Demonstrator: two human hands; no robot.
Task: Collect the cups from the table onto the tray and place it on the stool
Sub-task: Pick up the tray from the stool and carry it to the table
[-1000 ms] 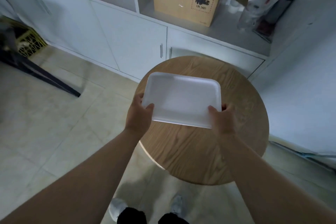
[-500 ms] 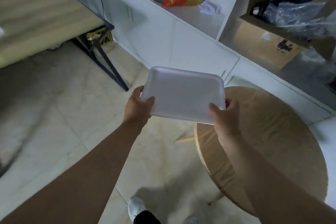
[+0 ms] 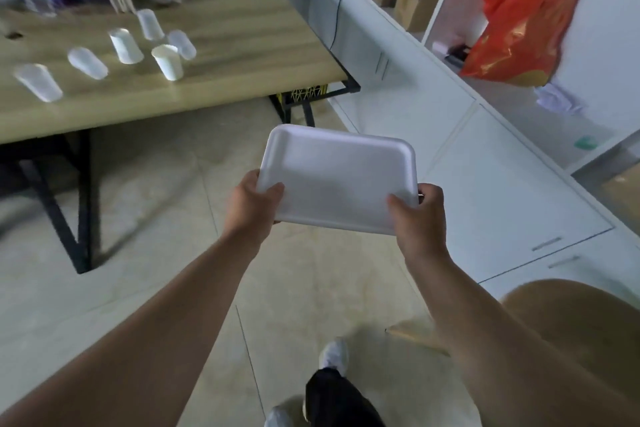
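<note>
Thumbs lie over the near rim of the tray (image 3: 337, 180) with the other fingers curled beneath, so the left hand (image 3: 251, 206) grips its near-left corner and the right hand (image 3: 417, 213) its near-right corner; it rides level and empty, carried above bare floor. A second ago it hung directly over the stool (image 3: 568, 315); now the stool sits behind and to the tray's right, and the table (image 3: 242, 45) has swung into sight ahead and to the tray's left. Six cups (image 3: 168, 62) stand scattered on that tabletop, well apart from the tray. I judge collecting has not begun: this is the approach, tray fetched first.
</note>
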